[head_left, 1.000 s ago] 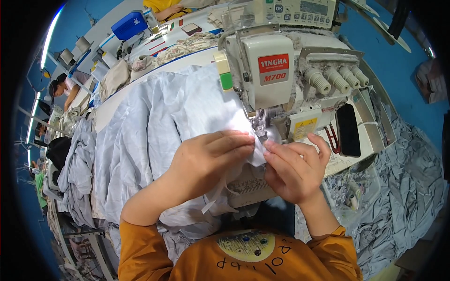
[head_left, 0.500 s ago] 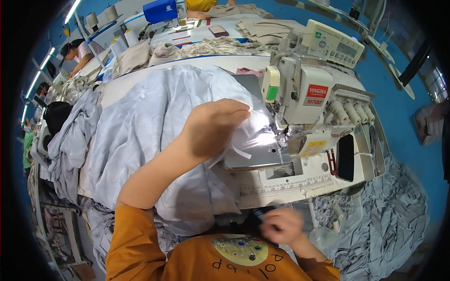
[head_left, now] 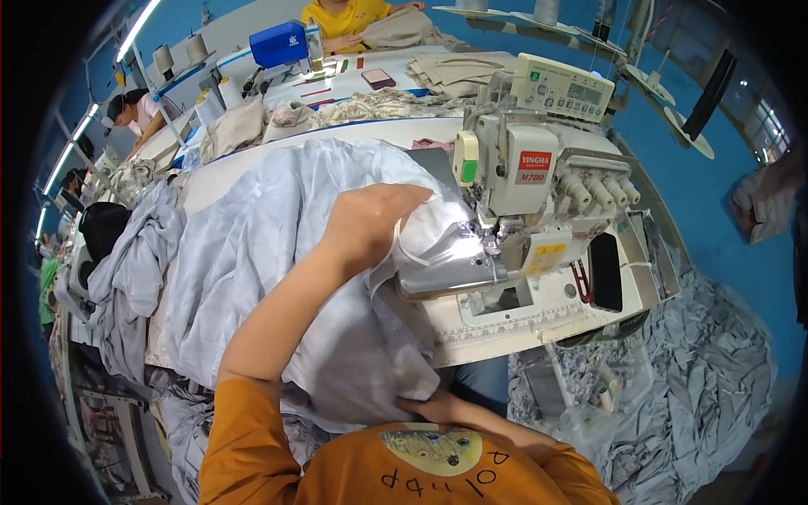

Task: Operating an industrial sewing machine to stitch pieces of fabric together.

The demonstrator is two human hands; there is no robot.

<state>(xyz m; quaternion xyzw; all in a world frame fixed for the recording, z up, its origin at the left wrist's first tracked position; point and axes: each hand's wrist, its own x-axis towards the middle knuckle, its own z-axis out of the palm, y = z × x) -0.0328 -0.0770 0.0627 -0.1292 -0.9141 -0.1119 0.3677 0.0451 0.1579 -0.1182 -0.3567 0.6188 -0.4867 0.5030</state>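
Note:
A large pale blue-grey cloth (head_left: 252, 227) spreads in loose folds over the sewing table, its right part lying on the metal plate of an overlock sewing machine (head_left: 518, 177). Beside the lit needle area, my left hand (head_left: 366, 223) is closed on the cloth, fingertips pressed together near its edge. A narrow strip of the cloth loops below that hand. Low down, close to my body, my right hand (head_left: 433, 408) is closed at the cloth's hanging lower edge, its fingertips partly hidden in the folds.
A black phone (head_left: 605, 272) and red-handled thread snips (head_left: 582, 280) lie right of the needle area. Heaped grey cloth (head_left: 707, 370) and a clear plastic bin (head_left: 606, 379) stand below right. Across the table, a person in yellow (head_left: 341, 21) handles beige fabric beside a blue machine (head_left: 279, 44).
My right hand has moved left from below the table edge to the cloth's lower edge. My left hand stays on the cloth by the machine. The whole view has shifted slightly.

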